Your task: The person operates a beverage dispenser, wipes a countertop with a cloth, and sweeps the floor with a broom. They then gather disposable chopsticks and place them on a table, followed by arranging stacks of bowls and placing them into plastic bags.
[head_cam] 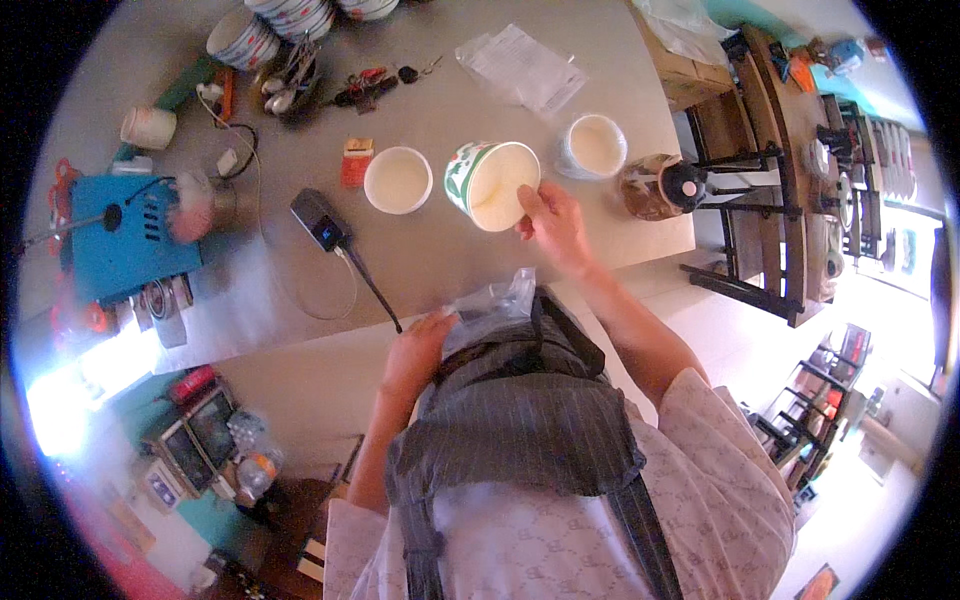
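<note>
My right hand (pixel 556 225) grips the near right rim of a paper bowl (pixel 504 184) with a green and white printed side. The bowl is tilted, its pale inside facing me. Low against the dark striped apron (pixel 517 420), my left hand (pixel 421 346) has its fingers on a clear plastic bag (pixel 495 304); part of the bag is hidden by the hand and apron. Left of the held bowl, a white paper bowl (pixel 398 180) stands on the table. To the right sits a round stack of pale bowls (pixel 594 146) in clear plastic.
A brown jar with a black lid (pixel 664 187) stands near the table's right edge. Left lie a black handheld device with an antenna (pixel 321 220), a small red box (pixel 357 162) and a blue machine (pixel 135 232). Stacked bowls (pixel 244 39), spoons (pixel 289 82) and a plastic-covered sheet (pixel 521 69) lie farther back.
</note>
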Demonstrator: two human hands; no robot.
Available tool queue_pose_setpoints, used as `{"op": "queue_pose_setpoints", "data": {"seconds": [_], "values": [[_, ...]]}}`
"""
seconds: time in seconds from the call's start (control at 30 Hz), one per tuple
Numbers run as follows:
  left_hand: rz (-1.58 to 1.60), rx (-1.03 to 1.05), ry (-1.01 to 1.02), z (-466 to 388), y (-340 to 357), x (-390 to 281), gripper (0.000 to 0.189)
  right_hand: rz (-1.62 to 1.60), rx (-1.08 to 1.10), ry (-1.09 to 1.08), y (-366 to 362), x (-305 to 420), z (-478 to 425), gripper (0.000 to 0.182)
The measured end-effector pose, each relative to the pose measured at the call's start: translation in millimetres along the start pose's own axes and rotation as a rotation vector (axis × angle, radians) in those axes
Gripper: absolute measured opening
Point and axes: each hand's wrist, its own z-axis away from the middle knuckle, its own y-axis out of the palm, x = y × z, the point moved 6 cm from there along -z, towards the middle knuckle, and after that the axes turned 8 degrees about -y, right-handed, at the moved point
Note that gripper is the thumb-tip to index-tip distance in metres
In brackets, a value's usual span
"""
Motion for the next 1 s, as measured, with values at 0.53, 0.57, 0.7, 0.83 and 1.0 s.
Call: {"op": "queue_pose_setpoints", "data": {"seconds": [0.53,0.57,0.7,0.83,1.0], "values": [[-0.123,0.056,0.000,-3,-17,-25,0.045,-0.318,-0.158,-0.255,11,73,19,0.038],[-0.142,0.060,-0.014,-1,-16,-23,0.046,-0.296,-0.161,-0.229,10,68,15,0.040],[-0.201,0.134,-0.102,4,-17,-26,0.048,0.050,-0.137,-0.066,4,-29,-44,0.047],[-0.142,0.001,0.036,5,-6,-15,0.050,0.263,-0.221,-0.103,-4,-120,-112,0.047],[-0.019,-0.030,-0.105,32,0,4,0.045,0.513,0.023,-0.036,49,-88,-117,0.054]]}}
